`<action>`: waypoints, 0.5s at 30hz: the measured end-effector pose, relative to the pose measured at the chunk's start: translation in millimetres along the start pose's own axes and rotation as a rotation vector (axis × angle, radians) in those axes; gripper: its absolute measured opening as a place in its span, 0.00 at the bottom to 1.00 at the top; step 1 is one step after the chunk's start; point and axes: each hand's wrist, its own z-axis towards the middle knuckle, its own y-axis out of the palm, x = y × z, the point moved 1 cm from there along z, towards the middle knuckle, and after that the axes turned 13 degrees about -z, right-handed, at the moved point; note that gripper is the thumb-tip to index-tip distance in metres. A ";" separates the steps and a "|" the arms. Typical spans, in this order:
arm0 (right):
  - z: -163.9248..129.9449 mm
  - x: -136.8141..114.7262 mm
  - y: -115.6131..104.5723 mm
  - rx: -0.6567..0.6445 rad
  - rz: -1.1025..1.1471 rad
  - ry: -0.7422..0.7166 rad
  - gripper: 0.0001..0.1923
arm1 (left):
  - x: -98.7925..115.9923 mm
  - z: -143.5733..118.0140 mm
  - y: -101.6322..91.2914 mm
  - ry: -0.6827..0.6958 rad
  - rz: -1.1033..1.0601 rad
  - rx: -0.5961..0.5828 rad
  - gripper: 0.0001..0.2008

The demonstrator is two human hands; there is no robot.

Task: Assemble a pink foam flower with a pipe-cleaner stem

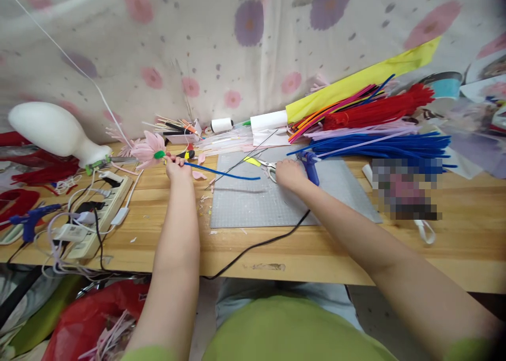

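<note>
While a pink pipe-cleaner flower (148, 148) lies out past the knuckles of the left hand (176, 166), that hand is closed around the flower's blue stem (221, 173), just below a green bud at the base of the petals. The bloom points left and away from the person, above the wooden bench (166, 229); the free end of the stem runs right, over the near left corner of a grey cutting mat (269, 203).

On the mat, the right hand (289, 172) rests palm down, its fingers curled over the handles of a pair of scissors (265, 165) whose yellow-tipped blades point left toward the stem. Whether the fingers truly grip the scissors cannot be told. Just beside this hand, touching its far side, stands a blue glue gun (309, 167), its black cord (256, 245) trailing across the mat and off the front edge of the bench.

Behind the mat, bundles of pipe cleaners are heaped: blue ones (387, 146) nearest, red ones (379, 110) above them, and a yellow strip of cloth (363, 79) leaning across a flowered curtain (245, 39). At far left lie a white foam form (55, 130), a white power strip (98, 213) tangled with cables, and a second blue glue gun (29, 221). A blurred patch hides something on the bench at right.
</note>
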 end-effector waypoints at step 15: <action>-18.7 -44.9 -2.4 0.001 0.655 -0.167 0.32 | -5.9 9.3 -8.9 0.002 -0.010 0.055 0.17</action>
